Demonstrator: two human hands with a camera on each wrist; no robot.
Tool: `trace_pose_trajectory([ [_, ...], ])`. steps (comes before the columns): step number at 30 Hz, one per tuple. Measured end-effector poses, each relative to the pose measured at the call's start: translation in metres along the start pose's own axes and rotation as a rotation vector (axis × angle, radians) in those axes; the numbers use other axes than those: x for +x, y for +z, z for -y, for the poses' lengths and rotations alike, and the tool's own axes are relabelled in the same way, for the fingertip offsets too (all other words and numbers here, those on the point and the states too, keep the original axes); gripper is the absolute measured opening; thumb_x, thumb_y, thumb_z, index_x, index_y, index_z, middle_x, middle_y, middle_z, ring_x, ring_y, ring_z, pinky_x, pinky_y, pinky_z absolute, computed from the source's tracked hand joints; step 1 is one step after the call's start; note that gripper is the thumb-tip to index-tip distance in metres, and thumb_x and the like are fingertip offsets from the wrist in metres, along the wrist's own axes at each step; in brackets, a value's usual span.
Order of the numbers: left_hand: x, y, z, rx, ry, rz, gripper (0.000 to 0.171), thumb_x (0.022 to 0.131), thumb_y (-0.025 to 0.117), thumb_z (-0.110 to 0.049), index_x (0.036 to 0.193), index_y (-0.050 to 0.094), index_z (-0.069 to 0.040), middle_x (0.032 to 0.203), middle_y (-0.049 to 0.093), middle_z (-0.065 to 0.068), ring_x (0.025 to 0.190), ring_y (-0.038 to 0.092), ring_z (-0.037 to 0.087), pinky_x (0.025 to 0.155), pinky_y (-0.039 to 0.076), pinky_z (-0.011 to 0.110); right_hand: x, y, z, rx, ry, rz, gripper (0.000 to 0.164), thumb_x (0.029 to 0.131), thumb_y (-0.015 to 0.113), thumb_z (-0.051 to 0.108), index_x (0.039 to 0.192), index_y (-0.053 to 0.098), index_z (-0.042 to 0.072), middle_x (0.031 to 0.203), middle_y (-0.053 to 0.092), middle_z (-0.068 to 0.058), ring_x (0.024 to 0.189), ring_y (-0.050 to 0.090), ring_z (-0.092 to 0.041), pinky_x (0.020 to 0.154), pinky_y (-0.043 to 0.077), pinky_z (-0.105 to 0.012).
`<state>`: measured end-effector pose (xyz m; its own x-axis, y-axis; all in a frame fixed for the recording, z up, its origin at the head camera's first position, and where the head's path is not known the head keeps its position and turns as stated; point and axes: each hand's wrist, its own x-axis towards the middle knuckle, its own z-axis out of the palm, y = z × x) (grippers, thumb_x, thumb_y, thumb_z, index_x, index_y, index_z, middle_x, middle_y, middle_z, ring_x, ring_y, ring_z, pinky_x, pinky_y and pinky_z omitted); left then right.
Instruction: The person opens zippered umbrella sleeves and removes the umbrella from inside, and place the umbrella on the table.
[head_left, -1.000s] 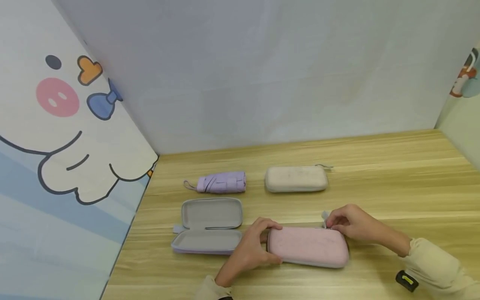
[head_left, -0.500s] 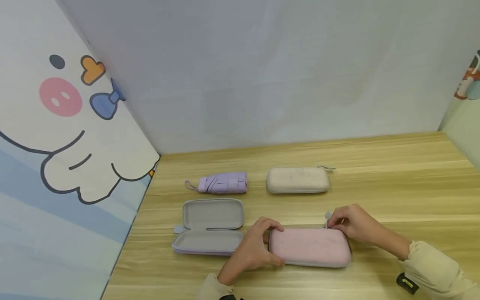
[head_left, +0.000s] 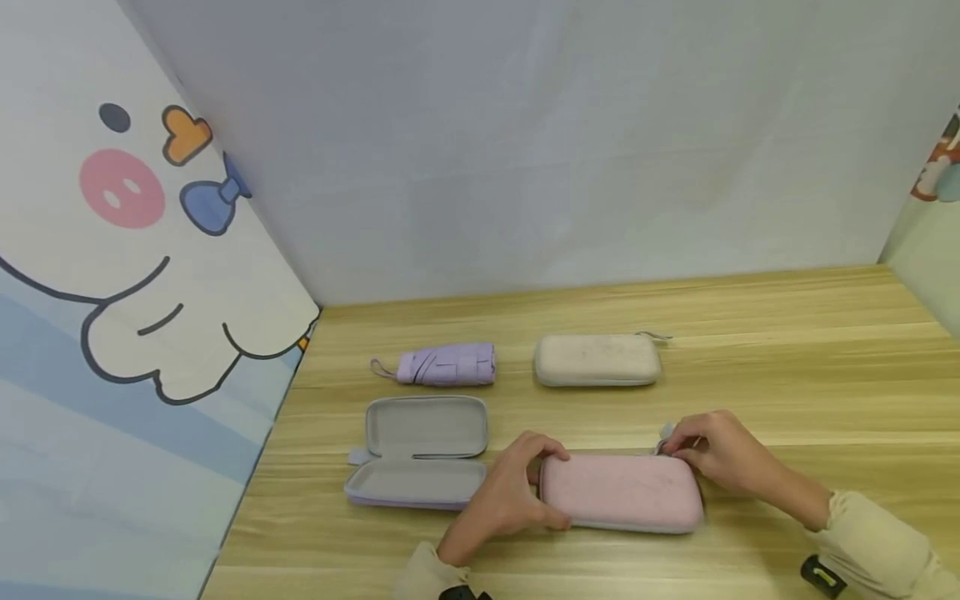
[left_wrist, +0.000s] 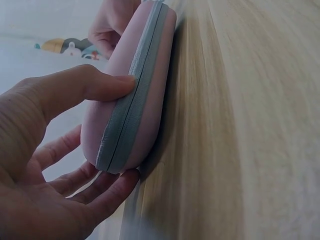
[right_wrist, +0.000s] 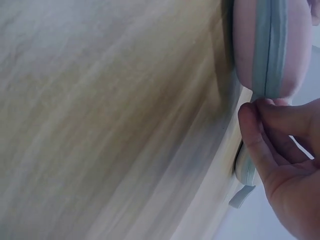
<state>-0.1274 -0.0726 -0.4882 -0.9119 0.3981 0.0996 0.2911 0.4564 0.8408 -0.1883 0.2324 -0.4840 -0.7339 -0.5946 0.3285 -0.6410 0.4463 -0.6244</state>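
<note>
A pink hard-shell zip case (head_left: pixel 622 493) lies on the table before me, its lid down. My left hand (head_left: pixel 506 492) grips its left end, thumb on the front side and fingers behind. In the left wrist view the thumb presses on the grey zip band (left_wrist: pixel 131 105), whose halves meet there. At the back right corner, my right hand (head_left: pixel 723 454) pinches the zip pull between thumb and forefinger; a grey tab (head_left: pixel 667 431) sticks up beside them. In the right wrist view the fingertips (right_wrist: pixel 250 112) hide the zip slider.
To the left, a purple case (head_left: pixel 426 427) stands unfolded, grey inside, its near half partly behind my left hand. Farther back lie a folded purple umbrella (head_left: pixel 446 365) and a cream zip case (head_left: pixel 597 360). A pale wall (head_left: pixel 525 167) closes off the table's back edge.
My right hand has moved slightly right along the pink case's back edge with the zip pull. The left hand keeps its grip. The head view has shifted a little.
</note>
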Motion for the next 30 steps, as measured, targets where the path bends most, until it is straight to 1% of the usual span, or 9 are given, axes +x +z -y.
trace_pose_trajectory([
  [4,-0.001,-0.001,-0.001,-0.049,-0.032,0.002,0.063,0.054,0.09,-0.005,0.109,0.06,-0.015,0.112,0.053,-0.002,0.098,0.054,0.013,0.073,0.053,0.02,-0.004,-0.002,-0.003,-0.012,0.013,-0.017,0.033,0.065,0.073,-0.017,0.071,0.068,0.015,0.072,0.066,0.007,0.066,0.059,-0.001,0.053,0.05,-0.021],
  [8,-0.001,-0.001,-0.002,-0.047,-0.049,0.001,0.064,0.054,0.09,-0.005,0.109,0.06,-0.017,0.112,0.053,-0.003,0.096,0.054,0.014,0.073,0.052,0.019,-0.007,-0.002,-0.004,-0.002,0.023,-0.026,0.034,0.065,0.073,-0.017,0.07,0.067,0.015,0.071,0.064,0.009,0.065,0.058,0.0,0.052,0.05,-0.021],
  [12,0.001,0.0,-0.002,-0.032,-0.049,0.002,0.063,0.054,0.09,-0.007,0.109,0.061,-0.018,0.111,0.054,-0.003,0.095,0.054,0.012,0.072,0.052,0.019,-0.01,-0.002,-0.002,-0.007,0.047,-0.038,0.032,0.064,0.073,-0.017,0.07,0.068,0.014,0.07,0.064,0.009,0.064,0.057,0.0,0.052,0.051,-0.021],
  [17,0.002,0.001,-0.002,-0.033,-0.059,-0.004,0.062,0.054,0.091,-0.007,0.107,0.062,-0.018,0.111,0.055,-0.003,0.094,0.054,0.013,0.072,0.052,0.02,-0.013,-0.004,0.002,-0.012,0.102,-0.034,0.025,0.067,0.075,-0.013,0.07,0.069,0.011,0.069,0.066,0.005,0.062,0.058,-0.001,0.052,0.051,-0.021],
  [22,0.002,0.0,-0.003,-0.04,-0.073,-0.008,0.062,0.054,0.091,-0.006,0.107,0.062,-0.018,0.111,0.055,-0.003,0.094,0.054,0.013,0.073,0.052,0.022,-0.017,-0.002,0.005,0.01,0.14,-0.075,0.024,0.067,0.075,-0.013,0.069,0.069,0.01,0.069,0.067,0.002,0.062,0.058,-0.001,0.054,0.052,-0.02],
  [26,0.002,0.001,-0.004,-0.049,-0.067,-0.015,0.062,0.052,0.091,-0.005,0.107,0.063,-0.017,0.111,0.055,-0.004,0.095,0.054,0.011,0.072,0.052,0.019,-0.021,-0.001,0.005,0.039,0.15,-0.102,0.025,0.067,0.075,-0.014,0.069,0.07,0.01,0.069,0.067,0.002,0.063,0.059,-0.001,0.055,0.053,-0.019],
  [30,0.002,0.001,-0.005,-0.076,-0.089,-0.017,0.063,0.051,0.09,-0.003,0.107,0.064,-0.017,0.111,0.055,-0.005,0.097,0.054,0.011,0.073,0.052,0.019,-0.024,0.0,0.004,0.048,0.144,-0.11,0.026,0.067,0.076,-0.014,0.07,0.07,0.011,0.07,0.067,0.003,0.064,0.059,-0.001,0.056,0.053,-0.018],
])
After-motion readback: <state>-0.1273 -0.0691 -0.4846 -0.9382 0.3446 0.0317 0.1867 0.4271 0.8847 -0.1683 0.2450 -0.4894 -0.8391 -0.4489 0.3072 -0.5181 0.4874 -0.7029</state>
